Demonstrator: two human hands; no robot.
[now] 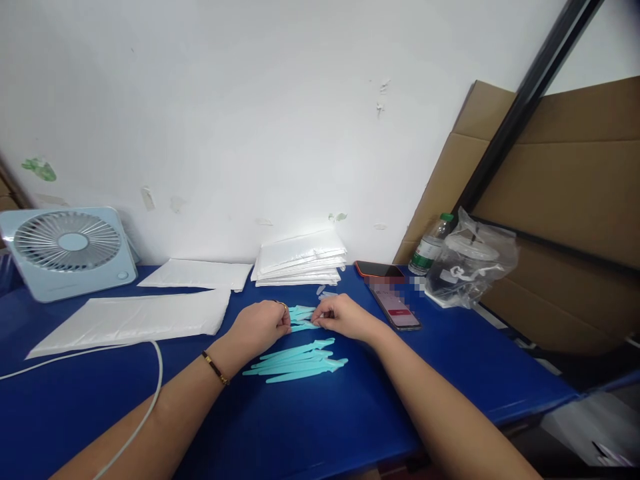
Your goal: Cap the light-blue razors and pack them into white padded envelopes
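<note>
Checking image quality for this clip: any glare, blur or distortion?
Head view: even, soft light; wide-angle bending at the edges; mild glare on the stacked white padded envelopes; a pixelated patch beside the red-cased phone; hands and thin teal plastic tools reasonably sharp.

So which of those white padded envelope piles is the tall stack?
The stack of white envelopes against the wall, just beyond the hands and left of the red phone. It is several envelopes thick; the other envelopes to its left lie flat.

Matt turquoise plastic sticks (299, 361)
</note>
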